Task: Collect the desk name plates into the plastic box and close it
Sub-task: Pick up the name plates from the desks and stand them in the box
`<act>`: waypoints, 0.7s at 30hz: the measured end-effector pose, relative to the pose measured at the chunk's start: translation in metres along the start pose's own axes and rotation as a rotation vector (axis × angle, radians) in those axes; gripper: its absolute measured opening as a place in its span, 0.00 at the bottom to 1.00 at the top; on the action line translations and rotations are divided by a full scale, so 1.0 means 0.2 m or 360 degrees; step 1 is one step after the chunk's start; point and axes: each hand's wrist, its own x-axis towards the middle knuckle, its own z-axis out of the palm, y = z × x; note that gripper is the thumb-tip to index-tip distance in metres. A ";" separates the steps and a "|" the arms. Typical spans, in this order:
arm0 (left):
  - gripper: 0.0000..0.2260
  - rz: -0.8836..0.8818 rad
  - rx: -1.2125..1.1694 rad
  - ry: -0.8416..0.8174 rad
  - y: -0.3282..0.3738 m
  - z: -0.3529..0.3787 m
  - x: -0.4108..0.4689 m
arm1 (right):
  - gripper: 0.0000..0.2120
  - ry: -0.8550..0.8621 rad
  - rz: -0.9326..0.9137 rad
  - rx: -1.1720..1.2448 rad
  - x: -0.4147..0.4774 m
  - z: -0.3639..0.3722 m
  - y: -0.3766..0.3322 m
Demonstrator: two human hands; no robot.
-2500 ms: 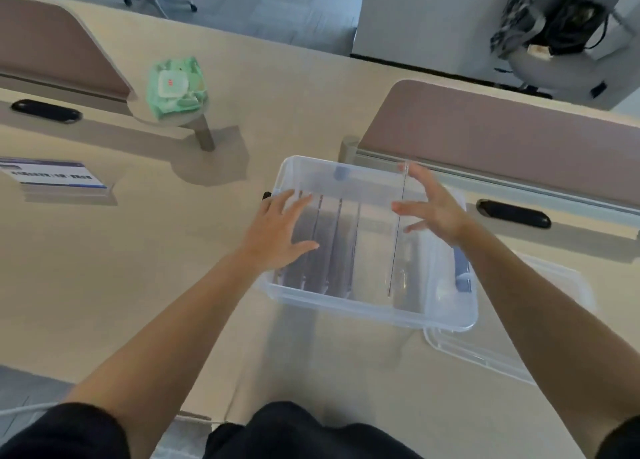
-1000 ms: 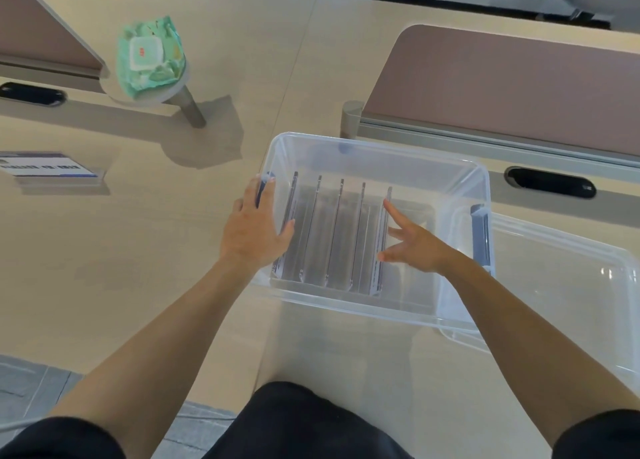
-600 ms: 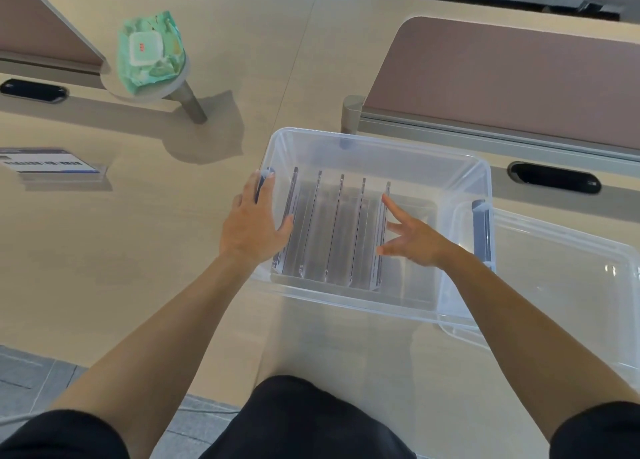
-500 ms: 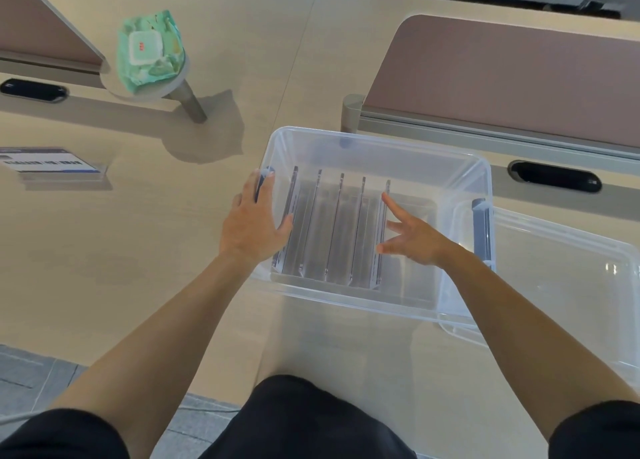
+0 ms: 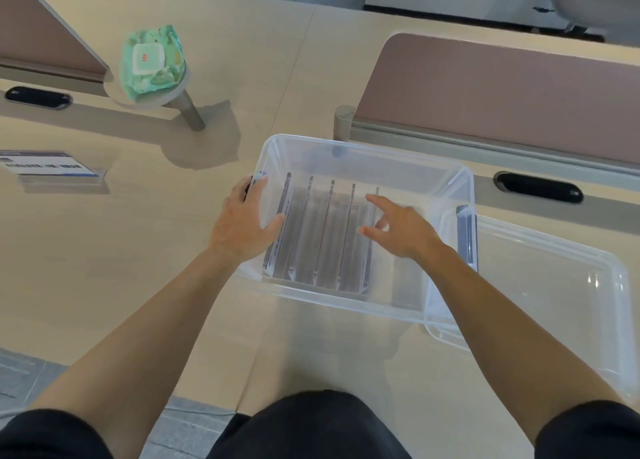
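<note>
A clear plastic box (image 5: 363, 149) stands open on the desk in front of me. Several clear acrylic name plates (image 5: 322, 237) stand on edge side by side in its left half. My left hand (image 5: 246, 223) holds the box's left wall, fingers along the rim over the latch and thumb inside. My right hand (image 5: 401, 226) is inside the box with spread fingers at the rightmost plate and holds nothing. The clear lid (image 5: 554, 303) lies flat to the right, partly under the box. Another name plate (image 5: 52, 166) with a blue and white card sits on the desk at far left.
A green pack of wet wipes (image 5: 152, 60) lies on a small round stand at the back left. Brown partition panels (image 5: 502, 88) rise behind the box and at far left. Black cable slots (image 5: 538, 192) are set into the desk. The desk's front edge is at my lap.
My right hand lowered a clear plate into the box beside the others, let go, and now sits slightly raised with fingers spread. My left hand has stayed on the left wall.
</note>
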 end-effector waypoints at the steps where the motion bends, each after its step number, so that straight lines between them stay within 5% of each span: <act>1: 0.29 -0.0003 -0.0124 0.0018 -0.01 -0.02 -0.01 | 0.28 0.0054 -0.0048 -0.0036 0.00 -0.03 -0.05; 6: 0.10 -0.0006 -0.0428 0.0240 -0.08 -0.16 -0.09 | 0.15 0.0173 -0.0260 -0.0040 -0.05 -0.13 -0.41; 21: 0.07 -0.0295 -0.0578 0.0112 -1.20 -0.59 -0.53 | 0.16 -0.0198 -0.0514 -0.0662 -0.31 0.27 -1.68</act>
